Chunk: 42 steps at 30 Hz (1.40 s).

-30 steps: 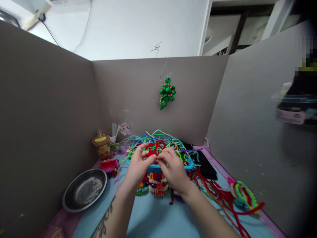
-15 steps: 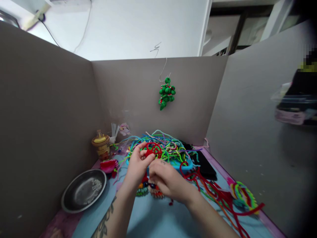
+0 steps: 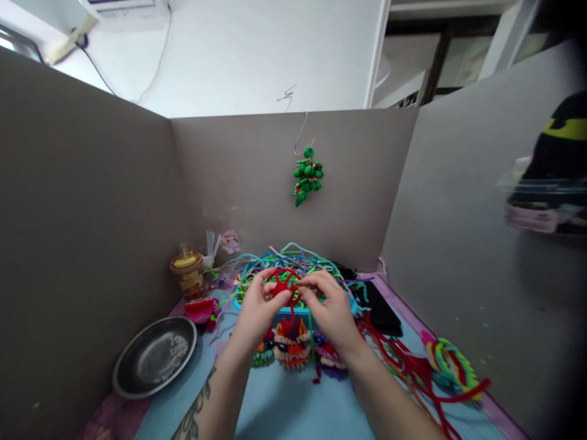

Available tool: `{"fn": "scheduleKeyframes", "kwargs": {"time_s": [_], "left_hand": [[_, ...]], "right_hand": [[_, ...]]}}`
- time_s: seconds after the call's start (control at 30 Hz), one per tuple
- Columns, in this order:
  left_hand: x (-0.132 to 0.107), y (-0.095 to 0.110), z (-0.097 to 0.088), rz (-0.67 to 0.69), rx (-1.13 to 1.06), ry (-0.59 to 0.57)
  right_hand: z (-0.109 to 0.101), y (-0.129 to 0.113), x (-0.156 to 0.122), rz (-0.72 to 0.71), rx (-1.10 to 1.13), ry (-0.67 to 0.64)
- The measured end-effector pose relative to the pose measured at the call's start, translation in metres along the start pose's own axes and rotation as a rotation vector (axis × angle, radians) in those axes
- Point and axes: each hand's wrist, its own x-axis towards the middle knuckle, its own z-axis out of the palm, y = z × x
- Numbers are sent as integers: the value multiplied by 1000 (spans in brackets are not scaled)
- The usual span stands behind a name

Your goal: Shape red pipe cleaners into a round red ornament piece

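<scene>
Between my two hands is a round piece of looped red pipe cleaner, with a strand hanging from its underside. My left hand pinches it at the left edge, thumb in front. On the other side, my right hand has thumb and forefinger closed at the piece's right edge. Below the hands stand several small fuzzy figures; the middle one is an orange and beige figure, and a purple figure is partly covered by my right hand. Behind is a blue tray heaped with coloured pipe cleaners.
A metal dish with small white bits sits at left, near a brown cup and a pink-red piece. Loose red pipe cleaners sprawl at right beside a black flat object. Grey partitions enclose three sides.
My right hand has turned and moved right, from below the red piece to its right edge. The figures below are now more visible. My left hand keeps its hold.
</scene>
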Motion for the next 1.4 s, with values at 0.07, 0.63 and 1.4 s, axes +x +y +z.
{"fn": "scheduleKeyframes", "kwargs": {"time_s": [0.07,0.63,1.4], "left_hand": [[-1,1,1,2,18,-6],[-4,2,2,68,241,-80],[1,-6,-2,200,338,15]], "right_hand": [[2,3,1,-26,-37,2],[4,2,0,23,-109,-80],[4,7,1,-70,-143,-245]]}}
